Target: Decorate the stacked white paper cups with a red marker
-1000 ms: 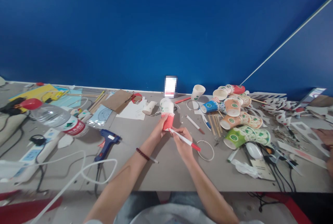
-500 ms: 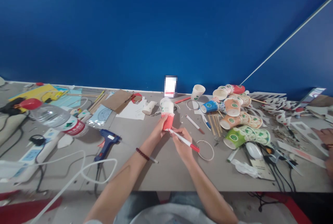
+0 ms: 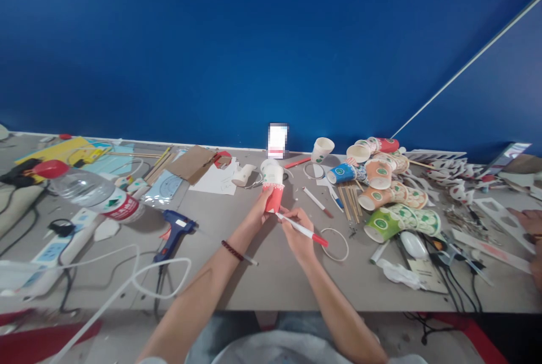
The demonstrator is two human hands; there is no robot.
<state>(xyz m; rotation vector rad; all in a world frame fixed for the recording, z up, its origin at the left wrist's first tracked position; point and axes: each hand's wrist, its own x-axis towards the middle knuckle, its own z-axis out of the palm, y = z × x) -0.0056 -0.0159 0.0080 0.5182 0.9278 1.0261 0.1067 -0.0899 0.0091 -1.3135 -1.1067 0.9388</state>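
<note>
A red and white paper cup (image 3: 274,198) lies in my left hand (image 3: 259,210), whose fingers close round its side. White paper cups (image 3: 271,172) sit just beyond its far end; I cannot tell whether they are joined to it. My right hand (image 3: 298,232) grips a white marker with a red end (image 3: 303,229). The marker's tip is at the near edge of the red cup, touching or very close to it. To the right of the right hand, a thin white ring (image 3: 335,244) rests on the table.
Several patterned paper cups (image 3: 383,224) lie at the right, beside wooden sticks (image 3: 349,204). A blue glue gun (image 3: 174,234), a plastic bottle (image 3: 101,197) and a power strip (image 3: 63,248) are at the left. A phone-like screen (image 3: 278,140) stands at the back. Another person's hand (image 3: 529,222) shows far right.
The marker and my right hand have shifted very slightly along the cup's near edge. My left hand stays in place around the cup.
</note>
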